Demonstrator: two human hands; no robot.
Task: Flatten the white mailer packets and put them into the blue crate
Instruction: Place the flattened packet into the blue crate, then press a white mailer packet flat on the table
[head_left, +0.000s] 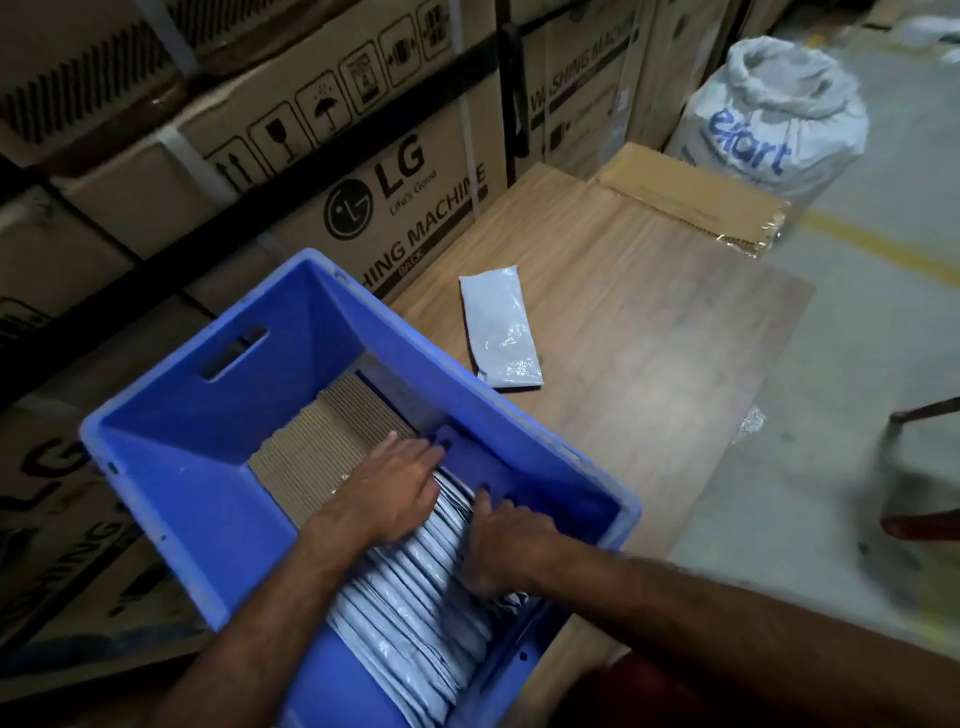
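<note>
A: Inside the blue crate (171, 467)?
B: A row of white mailer packets (415, 613) on edge. The left hand (389, 493) lies flat on the row, fingers straight; the right hand (506, 545) presses beside it, fingers slightly bent, gripping nothing. Corrugated cardboard (311, 447) lines the floor.
A: Beyond the crate?
B: One loose packet (501, 327) on the wooden table (649, 338). Farther, two boxes (363, 171) reading "LG WASHING MACHINE", and one sack (779, 114) marked "ekart".

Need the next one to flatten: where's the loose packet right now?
In the head view, the loose packet lies flat on the wooden table, just right of the blue crate, beyond both hands.
</note>
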